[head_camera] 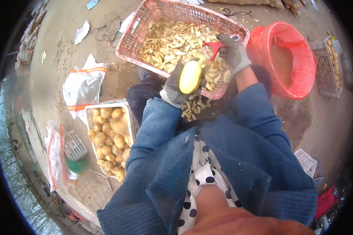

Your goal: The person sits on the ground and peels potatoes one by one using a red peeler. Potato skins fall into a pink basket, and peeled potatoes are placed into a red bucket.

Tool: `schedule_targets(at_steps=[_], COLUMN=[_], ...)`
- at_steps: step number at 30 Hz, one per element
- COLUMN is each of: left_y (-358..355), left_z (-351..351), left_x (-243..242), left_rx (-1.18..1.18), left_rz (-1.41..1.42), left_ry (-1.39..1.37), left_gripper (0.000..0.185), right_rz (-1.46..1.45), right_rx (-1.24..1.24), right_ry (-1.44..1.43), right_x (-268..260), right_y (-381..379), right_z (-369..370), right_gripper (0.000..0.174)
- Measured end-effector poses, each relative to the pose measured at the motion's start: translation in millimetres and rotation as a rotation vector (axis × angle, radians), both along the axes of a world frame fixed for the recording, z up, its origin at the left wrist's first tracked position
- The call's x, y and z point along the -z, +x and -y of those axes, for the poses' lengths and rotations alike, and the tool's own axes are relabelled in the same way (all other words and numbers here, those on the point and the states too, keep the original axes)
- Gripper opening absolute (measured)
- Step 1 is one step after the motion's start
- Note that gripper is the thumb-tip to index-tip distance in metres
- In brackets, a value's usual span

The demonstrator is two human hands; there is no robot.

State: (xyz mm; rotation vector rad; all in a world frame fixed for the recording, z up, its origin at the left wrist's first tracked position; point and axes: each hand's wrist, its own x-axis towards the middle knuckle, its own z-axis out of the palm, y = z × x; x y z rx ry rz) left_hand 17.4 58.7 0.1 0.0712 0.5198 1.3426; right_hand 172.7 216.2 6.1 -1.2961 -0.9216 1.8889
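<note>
My left hand (175, 86), in a grey work glove, grips a peeled yellow potato (190, 77) over the near edge of a red plastic crate (164, 8). A red-handled Y-shaped peeler (216, 48) is held in my gloved right hand (234, 54), up and to the right of the potato and apart from it. The peeler's blade end points left, towards the potato. Beneath both hands, the crate holds a thick heap of potato peelings (176, 39). More peelings (194, 108) lie below the crate, between my legs.
To the left stands a white crate (89, 129) of unpeeled potatoes (106, 149). A red plastic-lined bucket (306, 67) with murky water is at the right, beside another potato crate (322, 70). Plastic bags (82, 88) and paper scraps (82, 32) lie on the ground.
</note>
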Motion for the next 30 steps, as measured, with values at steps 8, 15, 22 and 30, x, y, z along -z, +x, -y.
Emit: schedule_targets(at_steps=[8, 15, 22, 30], left_y=[2.1, 6.6, 4.5, 6.2], left_z=[-12.8, 4.8, -7.6, 3.3], left_x=[54.2, 7.1, 20.8, -12.0], left_rx=[-0.106, 0.090, -0.104, 0.030], left_rz=[-0.263, 0.193, 0.065, 0.127], left_ry=[-0.005, -0.038, -0.119, -0.045], left_gripper=[0.049, 0.049, 0.050, 0.031], right_rz=[-0.426, 0.143, -0.238, 0.037], right_rx=[-0.336, -0.121, -0.162, -0.092], right_ry=[0.153, 0.260, 0.204, 0.268], right_x=[-4.3, -10.6, -32.3, -10.1], right_y=[4.1, 0.3, -1.9, -1.6], right_z=[23.0, 8.8, 29.2, 7.1], right_gripper=[0.023, 0.021, 0.023, 0.018])
